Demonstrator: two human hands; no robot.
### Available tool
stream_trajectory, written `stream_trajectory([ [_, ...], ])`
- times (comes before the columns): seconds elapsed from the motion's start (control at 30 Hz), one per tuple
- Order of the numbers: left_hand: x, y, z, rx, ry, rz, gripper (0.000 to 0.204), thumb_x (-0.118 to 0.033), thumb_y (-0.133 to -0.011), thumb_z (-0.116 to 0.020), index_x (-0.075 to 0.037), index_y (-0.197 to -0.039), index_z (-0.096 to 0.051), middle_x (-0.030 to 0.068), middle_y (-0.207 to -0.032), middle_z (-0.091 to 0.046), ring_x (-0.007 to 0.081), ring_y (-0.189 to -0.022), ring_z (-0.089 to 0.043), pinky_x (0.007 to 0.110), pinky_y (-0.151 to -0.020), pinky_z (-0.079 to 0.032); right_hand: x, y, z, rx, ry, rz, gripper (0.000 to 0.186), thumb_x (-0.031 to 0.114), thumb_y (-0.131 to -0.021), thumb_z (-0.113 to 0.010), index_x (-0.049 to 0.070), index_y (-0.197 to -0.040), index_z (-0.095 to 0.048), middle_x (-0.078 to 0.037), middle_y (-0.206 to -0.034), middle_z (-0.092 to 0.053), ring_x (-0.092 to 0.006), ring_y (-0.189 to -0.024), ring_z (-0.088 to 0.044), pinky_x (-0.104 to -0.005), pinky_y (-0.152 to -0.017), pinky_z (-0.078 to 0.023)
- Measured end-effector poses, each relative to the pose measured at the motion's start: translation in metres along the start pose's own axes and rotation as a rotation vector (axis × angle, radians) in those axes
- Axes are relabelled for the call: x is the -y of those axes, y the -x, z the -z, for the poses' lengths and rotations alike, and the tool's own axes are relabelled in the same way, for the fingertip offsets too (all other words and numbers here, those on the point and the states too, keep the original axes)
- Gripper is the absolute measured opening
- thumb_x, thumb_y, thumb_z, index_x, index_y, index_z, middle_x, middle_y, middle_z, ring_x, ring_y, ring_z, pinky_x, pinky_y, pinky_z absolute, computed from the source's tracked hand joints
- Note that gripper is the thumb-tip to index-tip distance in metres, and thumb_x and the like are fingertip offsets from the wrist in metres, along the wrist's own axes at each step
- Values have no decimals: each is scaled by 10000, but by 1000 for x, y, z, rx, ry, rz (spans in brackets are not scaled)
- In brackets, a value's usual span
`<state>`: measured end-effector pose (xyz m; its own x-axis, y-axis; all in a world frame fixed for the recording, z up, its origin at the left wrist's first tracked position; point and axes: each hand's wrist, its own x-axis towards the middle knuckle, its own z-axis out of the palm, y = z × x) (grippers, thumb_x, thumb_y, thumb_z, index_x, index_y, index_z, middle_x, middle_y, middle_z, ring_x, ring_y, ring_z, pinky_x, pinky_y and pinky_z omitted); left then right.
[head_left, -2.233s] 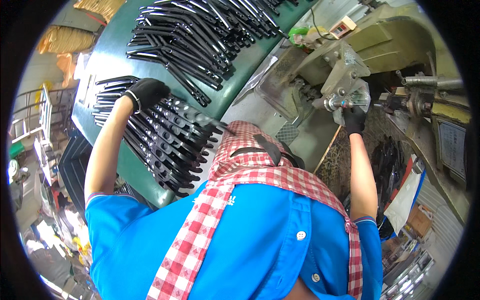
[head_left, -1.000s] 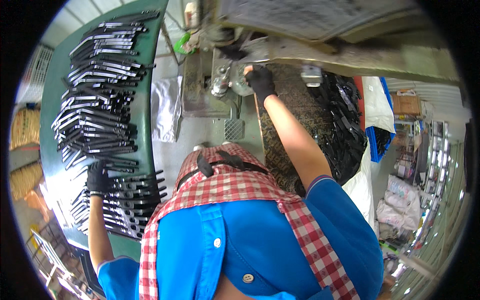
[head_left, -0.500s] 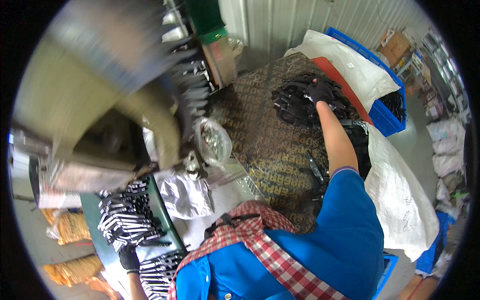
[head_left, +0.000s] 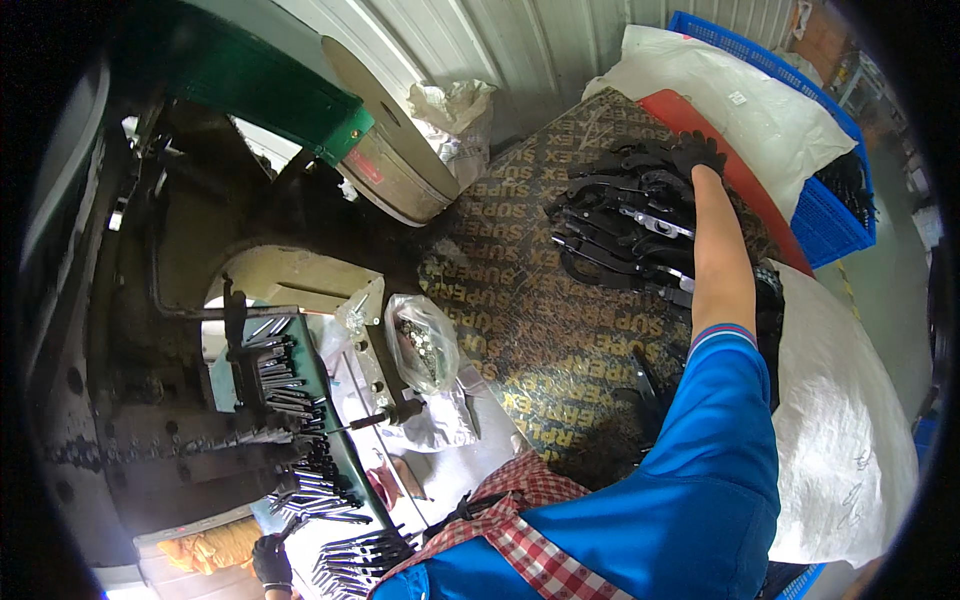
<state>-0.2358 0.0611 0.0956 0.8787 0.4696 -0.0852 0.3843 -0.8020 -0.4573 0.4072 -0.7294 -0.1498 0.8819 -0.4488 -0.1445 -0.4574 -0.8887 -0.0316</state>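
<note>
Nearest: blue sleeve (head_left: 690, 480) of the right arm, covering part of the dark patterned bench (head_left: 520, 310). Left hand (head_left: 271, 562), black-gloved, low by the picture's rim, wrist cut off below; a dark rod stands out above it. Cannot tell whether its grip closes on that. Beside it, black rods (head_left: 335, 508) on the green bench (head_left: 352, 462), partly screened by a dark machine (head_left: 90, 420), its details lost in shadow.

Farther: clear bag (head_left: 422, 345) of small metal bits, near the patterned bench's left edge. Bare surface from there to the heap.

Heap of black parts (head_left: 600, 228) on the patterned bench, toward its far right: curved, flat, overlapping; a few silvery faces, one with a round hole. Right hand (head_left: 697, 155), black-gloved, at its far side; fingertips unclear, cannot tell whether its grip pinches a part. Red panel (head_left: 775, 225) just beyond, then white sack (head_left: 720, 90) and blue crate (head_left: 843, 228).
</note>
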Motion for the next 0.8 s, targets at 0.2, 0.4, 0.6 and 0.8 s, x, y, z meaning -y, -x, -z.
stream_trajectory([
  [0.2, 13, 3, 4, -14, -132, -61, 137, -186, -850, -506, -78, -823, -587, 122, -801, -569, 312, -779, -569, 434, -672, -453, -10, -13, -50, -8, -176, 199, 731, 619, -794, -476, 242, -1406, -345, -92, -1448, -360, -311, -1296, -385, -510, -1044, -324],
  [0.4, 31, -30, -25, -153, 47, -146, 204, -93, -770, -613, -70, -973, -615, 137, -896, -599, 357, -834, -573, 458, -699, -455, -12, 54, -78, -7, -220, 305, 572, 418, -823, -569, 180, -1328, -440, -200, -1292, -498, -385, -1186, -478, -464, -988, -393],
  [0.6, 30, -56, -46, -193, 359, -162, 200, -101, -818, -568, -74, -1010, -619, 134, -925, -596, 349, -880, -558, 439, -743, -447, 15, 141, -59, 33, -308, 396, 553, 345, -795, -613, 190, -1307, -468, -176, -1303, -484, -358, -1165, -495, -439, -974, -406],
  [0.8, 19, -68, -48, -229, 382, -211, 209, -123, -846, -546, -43, -1029, -607, 146, -983, -599, 345, -938, -561, 431, -818, -442, 28, 207, -12, 205, -367, 612, 323, 319, -770, -628, 100, -1003, -668, -163, -1007, -643, -298, -987, -605, -377, -832, -477],
])
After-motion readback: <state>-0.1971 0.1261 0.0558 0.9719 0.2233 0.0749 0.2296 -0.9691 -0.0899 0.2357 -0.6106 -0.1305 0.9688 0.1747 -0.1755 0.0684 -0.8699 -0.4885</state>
